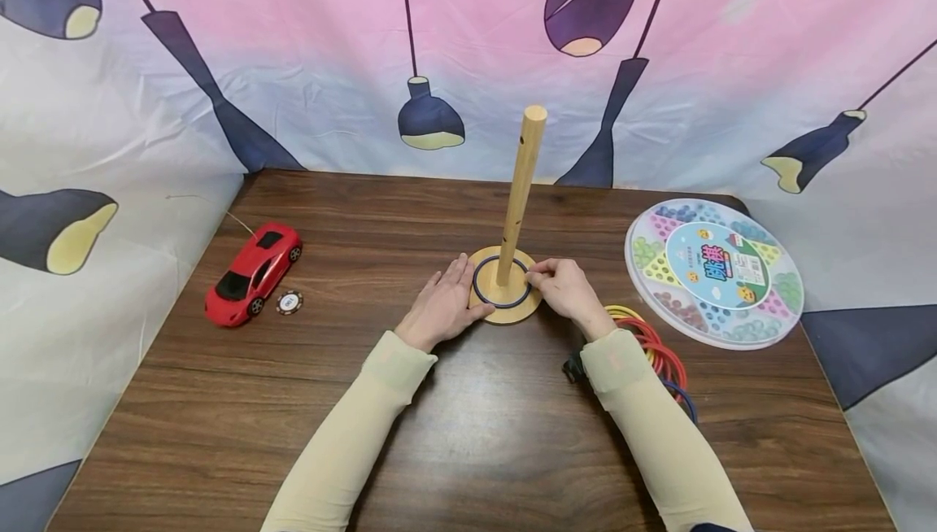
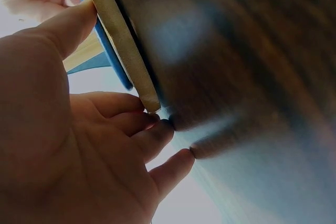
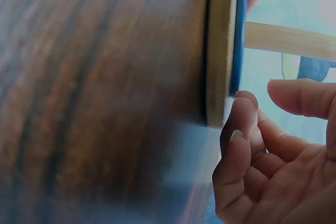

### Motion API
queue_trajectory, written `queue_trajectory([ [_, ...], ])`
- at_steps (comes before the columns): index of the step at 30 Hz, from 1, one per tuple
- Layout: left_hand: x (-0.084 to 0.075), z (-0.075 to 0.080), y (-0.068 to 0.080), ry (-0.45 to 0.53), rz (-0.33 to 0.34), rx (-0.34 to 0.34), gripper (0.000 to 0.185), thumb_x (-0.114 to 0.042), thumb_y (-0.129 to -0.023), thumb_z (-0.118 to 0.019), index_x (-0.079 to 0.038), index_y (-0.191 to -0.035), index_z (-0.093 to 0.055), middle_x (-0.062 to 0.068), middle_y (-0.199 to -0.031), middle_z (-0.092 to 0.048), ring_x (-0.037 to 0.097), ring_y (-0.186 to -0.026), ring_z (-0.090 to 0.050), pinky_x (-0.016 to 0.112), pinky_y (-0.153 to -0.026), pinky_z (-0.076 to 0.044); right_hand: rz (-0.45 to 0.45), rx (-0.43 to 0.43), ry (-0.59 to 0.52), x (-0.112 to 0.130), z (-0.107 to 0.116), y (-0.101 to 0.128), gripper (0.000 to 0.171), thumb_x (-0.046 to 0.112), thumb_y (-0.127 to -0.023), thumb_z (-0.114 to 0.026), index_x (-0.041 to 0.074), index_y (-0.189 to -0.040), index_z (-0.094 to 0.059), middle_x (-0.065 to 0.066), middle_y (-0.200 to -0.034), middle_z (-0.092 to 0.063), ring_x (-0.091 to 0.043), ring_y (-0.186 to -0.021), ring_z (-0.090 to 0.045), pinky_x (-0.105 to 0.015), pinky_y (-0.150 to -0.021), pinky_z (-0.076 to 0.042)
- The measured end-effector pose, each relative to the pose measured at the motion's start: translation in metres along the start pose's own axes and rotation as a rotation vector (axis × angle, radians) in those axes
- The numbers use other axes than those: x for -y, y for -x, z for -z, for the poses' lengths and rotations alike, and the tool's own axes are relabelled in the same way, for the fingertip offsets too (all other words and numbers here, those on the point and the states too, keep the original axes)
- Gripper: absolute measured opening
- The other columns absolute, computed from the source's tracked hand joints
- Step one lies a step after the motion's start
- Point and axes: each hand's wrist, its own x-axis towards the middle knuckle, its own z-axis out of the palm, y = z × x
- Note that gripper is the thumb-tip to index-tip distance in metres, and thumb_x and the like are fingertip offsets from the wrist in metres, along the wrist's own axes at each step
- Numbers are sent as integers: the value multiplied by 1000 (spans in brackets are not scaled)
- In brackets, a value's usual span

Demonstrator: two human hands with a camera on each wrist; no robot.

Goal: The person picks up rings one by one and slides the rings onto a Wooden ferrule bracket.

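Note:
A round wooden base [image 1: 501, 316] with an upright wooden post [image 1: 521, 190] stands mid-table. Lying flat on the base, a thin blue ring [image 1: 481, 294] encircles the foot of the post. My left hand [image 1: 445, 304] rests against the base's left side, its fingers extended along the edge and the thumb at the front rim. On the other side my right hand [image 1: 569, 286] is at the ring's right edge. The right wrist view shows its bent fingers [image 3: 244, 111] right at the blue ring, with the thumb [image 3: 299, 97] apart from them.
Beside my right forearm lies a pile of red, yellow and blue rings [image 1: 662, 357], near a small black object [image 1: 573, 368]. A round Chinese checkers box [image 1: 713, 272] is at the right. At the left are a red toy car [image 1: 254, 273] and a poker chip [image 1: 289, 303].

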Motion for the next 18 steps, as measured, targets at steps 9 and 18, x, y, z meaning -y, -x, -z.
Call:
queue_trajectory([
  [9, 1, 0, 1, 13, -13, -18, 88, -54, -95, -53, 4, -153, -19, 18, -160, -14, 24, -147, -16, 45, -117, -17, 50, -25, -141, 11, 14, 15, 32, 23, -99, -54, 1, -119, -65, -18, -101, -66, -29, -87, -61, -30, -69, -48],
  [18, 1, -1, 1, 5, -16, -14, 88, -54, -95, -53, 4, -152, -19, 17, -160, -13, 24, -147, -15, 46, -117, -18, 165, -114, -122, 21, 40, 46, 34, 30, -99, -58, 5, -119, -66, -14, -90, -66, -28, -80, -61, -29, -64, -48],
])
